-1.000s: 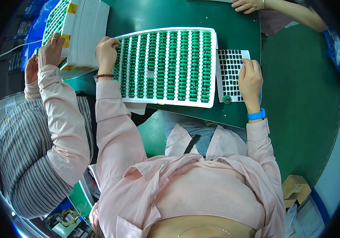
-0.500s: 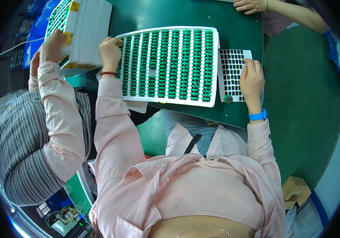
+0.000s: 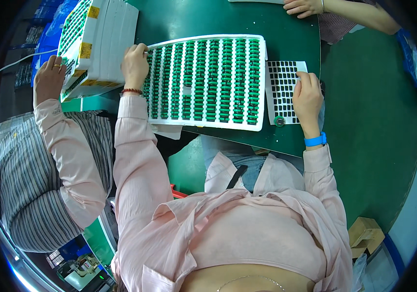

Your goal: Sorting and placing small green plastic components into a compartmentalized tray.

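A white foam tray (image 3: 263,87) lies in front of me, filled with columns of green ring-shaped parts (image 3: 212,80). One column has a gap near its middle. My left hand (image 3: 134,67) is at the tray's upper left edge, fingers curled in beside the leftmost column; what they grip is hidden. To the right of the tray lies a white sheet (image 3: 273,120) with rows of small black pads (image 3: 283,89). My right hand (image 3: 307,100) is over the sheet's right side, thumb and forefinger pinched at its upper right pads. A single green ring (image 3: 279,121) sits on the sheet's lower edge.
White foam trays (image 3: 113,39) with green parts are stacked at the upper left, where a co-worker's hand (image 3: 50,80) is. Another person's hand (image 3: 303,7) rests at the table's far edge. A cardboard box (image 3: 365,235) stands at the lower right.
Both of my hands stay almost in place. The co-worker's hand at the left has shifted left along the stack, its fingers now extended. The whole view has shifted slightly.
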Demonstrator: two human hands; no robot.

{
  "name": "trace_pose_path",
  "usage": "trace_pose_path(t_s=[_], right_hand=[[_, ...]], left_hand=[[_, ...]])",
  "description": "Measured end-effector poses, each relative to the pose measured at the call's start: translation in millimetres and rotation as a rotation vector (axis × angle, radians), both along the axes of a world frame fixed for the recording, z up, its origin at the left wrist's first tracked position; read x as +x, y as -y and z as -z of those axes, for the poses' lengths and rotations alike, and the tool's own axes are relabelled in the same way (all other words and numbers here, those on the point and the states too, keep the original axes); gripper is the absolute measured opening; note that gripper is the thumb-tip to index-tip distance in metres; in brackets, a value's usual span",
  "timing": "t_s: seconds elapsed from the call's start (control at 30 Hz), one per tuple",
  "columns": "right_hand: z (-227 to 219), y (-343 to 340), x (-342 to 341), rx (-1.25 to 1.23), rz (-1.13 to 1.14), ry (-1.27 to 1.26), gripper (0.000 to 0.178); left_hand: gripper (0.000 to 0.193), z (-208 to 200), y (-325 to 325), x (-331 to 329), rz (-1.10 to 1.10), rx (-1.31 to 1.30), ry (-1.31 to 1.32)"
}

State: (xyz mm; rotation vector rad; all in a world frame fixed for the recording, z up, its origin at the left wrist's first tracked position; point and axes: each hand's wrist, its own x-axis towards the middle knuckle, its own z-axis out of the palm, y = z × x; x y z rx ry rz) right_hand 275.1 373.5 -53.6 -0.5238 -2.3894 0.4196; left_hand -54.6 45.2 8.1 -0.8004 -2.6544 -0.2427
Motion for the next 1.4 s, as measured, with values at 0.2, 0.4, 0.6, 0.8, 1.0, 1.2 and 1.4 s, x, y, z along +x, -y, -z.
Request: trace_pose_path(t_s=[0.2, 0.4, 0.6, 0.8, 1.0, 1.2, 1.4], right_hand=[[-2.3, 1.5, -1.9, 0.007, -0.002, 0.009, 0.018], [-2.1, -1.8, 3.7, 0.018, 0.023, 0.006, 0.018], [0.0, 0.4, -5.8, -0.039, 0.005, -0.047, 0.018], [5.0, -3.0, -0.9, -0.07, 0.025, -0.084, 0.017], [1.1, -2.1, -1.0, -0.067, 0.026, -0.053, 0.016], [5.2, -5.5, -1.4, 0.022, 0.014, -0.053, 0.008], [-2.8, -1.1, -8.0, -0.014, 0.045, -0.073, 0.006]], left_hand=[[0.003, 15.3, 2.3, -7.9, 0.1, -0.008, -0.114], [0.003, 19.9, -10.5, -16.7, 0.126, -0.012, -0.152], [0.008, 10.6, 5.1, -38.5, 0.248, 0.069, -0.003], [0.005, 10.2, -1.7, -47.8, 0.258, 0.102, 0.096], [0.005, -22.4, 1.8, -47.5, 0.258, 0.287, 0.162], [0.004, -20.5, -35.7, 79.9, 0.467, 1.201, 0.942], [0.021, 2.1, -74.0, 241.5, 0.189, 1.563, 1.636]])
